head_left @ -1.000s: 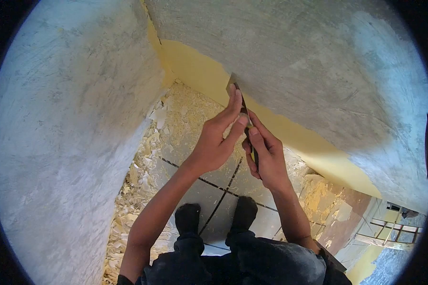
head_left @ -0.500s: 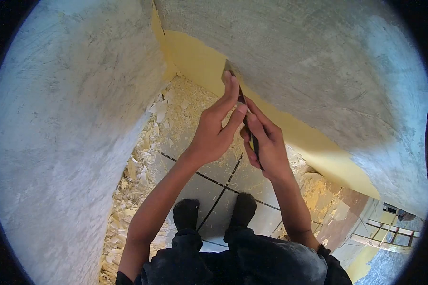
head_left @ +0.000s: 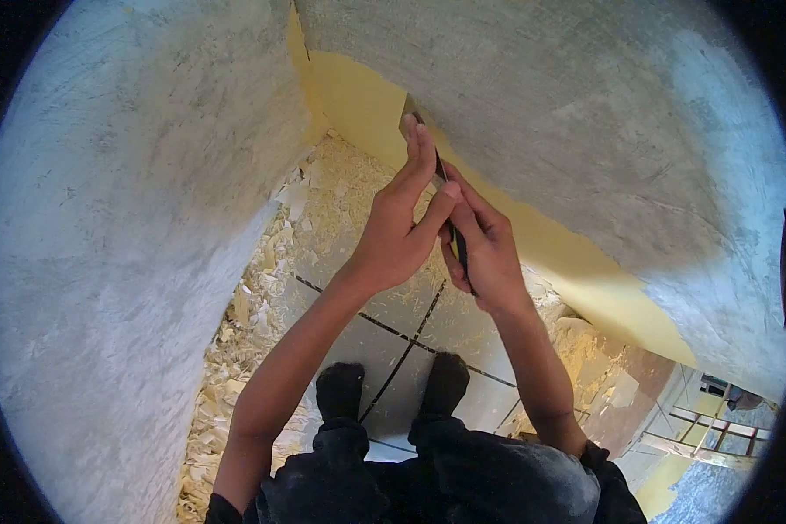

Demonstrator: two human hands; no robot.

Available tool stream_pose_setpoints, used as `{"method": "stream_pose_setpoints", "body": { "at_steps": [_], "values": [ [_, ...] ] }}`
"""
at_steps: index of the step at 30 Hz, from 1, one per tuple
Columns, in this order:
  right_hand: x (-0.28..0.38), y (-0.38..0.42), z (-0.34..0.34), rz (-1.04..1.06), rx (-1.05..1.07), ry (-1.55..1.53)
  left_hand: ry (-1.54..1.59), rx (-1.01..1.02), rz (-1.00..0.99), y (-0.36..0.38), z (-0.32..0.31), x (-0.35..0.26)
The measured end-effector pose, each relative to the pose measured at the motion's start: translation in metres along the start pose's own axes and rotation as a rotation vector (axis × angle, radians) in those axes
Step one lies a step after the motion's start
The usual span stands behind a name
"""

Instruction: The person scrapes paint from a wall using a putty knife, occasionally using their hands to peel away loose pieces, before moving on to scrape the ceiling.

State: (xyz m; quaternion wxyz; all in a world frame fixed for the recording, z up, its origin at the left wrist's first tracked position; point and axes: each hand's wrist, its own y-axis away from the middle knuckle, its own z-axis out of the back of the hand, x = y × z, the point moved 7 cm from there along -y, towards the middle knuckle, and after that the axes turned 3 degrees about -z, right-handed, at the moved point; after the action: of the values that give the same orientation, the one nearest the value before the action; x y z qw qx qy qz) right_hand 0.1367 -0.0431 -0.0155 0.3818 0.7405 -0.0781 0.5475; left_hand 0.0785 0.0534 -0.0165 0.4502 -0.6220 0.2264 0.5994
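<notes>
Head view, looking down into a wall corner. Both hands grasp a scraper [head_left: 428,162]: right hand [head_left: 485,249] is clenched around the dark handle, left hand [head_left: 402,227] lies alongside with fingers [head_left: 415,153] extended flat along the blade, pressing it toward the wall. Blade tip meets the right wall [head_left: 585,113] exactly at the ragged edge where bare grey plaster gives way to a band of yellow paint [head_left: 358,100]. The yellow band runs along the foot of this wall, from the corner down to the lower right. Left wall [head_left: 122,218] is grey and scraped, with only a thin yellow strip in the corner seam. Floor tiles [head_left: 384,336] below carry dark grout lines; pale yellow paint flakes [head_left: 236,341] are heaped along the base of the left wall and scattered near the right one. Person's two feet [head_left: 393,384] stand on the tiles, dark trousers visible at frame bottom
</notes>
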Motion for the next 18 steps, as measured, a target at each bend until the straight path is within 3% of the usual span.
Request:
{"method": "stream_pose_setpoints", "body": {
  "at_steps": [2, 4, 7, 10, 14, 18],
  "values": [
    [0.001, 0.007, -0.001, -0.025, -0.03, -0.012, -0.002, -0.022, 0.021, 0.001, 0.006, -0.001],
    [-0.001, 0.016, 0.005, -0.016, -0.048, -0.014, 0.008, 0.157, 0.035, 0.003, -0.003, 0.001],
    [-0.005, 0.0, 0.002, -0.004, -0.034, 0.01, -0.055, 0.035, -0.031, 0.0, -0.002, 0.004],
    [0.002, 0.004, -0.001, -0.001, -0.017, 0.005, 0.006, 0.014, 0.025, -0.002, 0.003, 0.004],
    [-0.009, 0.013, 0.012, -0.03, -0.073, -0.013, 0.038, 0.151, 0.022, 0.003, -0.004, 0.006],
    [-0.005, -0.005, -0.001, 0.013, 0.012, 0.008, -0.019, 0.014, 0.013, 0.0, -0.001, 0.006]
  ]
}}
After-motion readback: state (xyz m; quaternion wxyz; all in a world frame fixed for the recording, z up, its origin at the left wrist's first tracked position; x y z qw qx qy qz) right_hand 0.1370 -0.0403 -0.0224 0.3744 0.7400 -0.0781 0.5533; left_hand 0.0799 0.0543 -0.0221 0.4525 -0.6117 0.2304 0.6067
